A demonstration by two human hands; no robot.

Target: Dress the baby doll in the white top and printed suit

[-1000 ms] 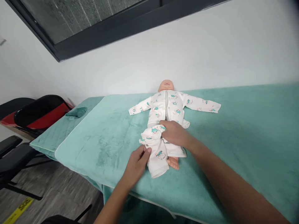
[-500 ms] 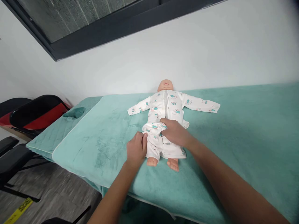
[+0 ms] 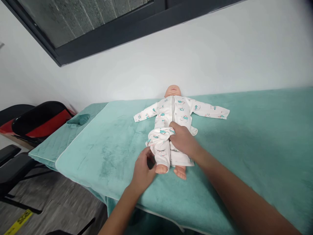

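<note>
A baby doll point(image 3: 173, 90) lies on its back on the green-covered bed, arms spread. It wears a white printed long-sleeved top point(image 3: 164, 112) and white printed trousers point(image 3: 162, 153), with both bare feet showing below the hems. My right hand point(image 3: 184, 138) is closed on the trousers' bunched waistband at the doll's middle. Beside the trouser leg on the left, my left hand point(image 3: 143, 169) is curved with a gap between thumb and fingers. Its thumb is near the doll's foot point(image 3: 161, 168); its fingertips are partly hidden at the trouser leg.
The green bed cover point(image 3: 97, 140) stretches to both sides of the doll. Behind it stands a white wall with a dark-framed window point(image 3: 110, 39). A quilted green section with a dark green recess lies left, near black and red chairs point(image 3: 46, 120).
My left hand has moved down along the trouser leg, and its thumb and fingers have parted. The trousers' left side is more bunched outward. My right hand keeps its hold at the waistband.
</note>
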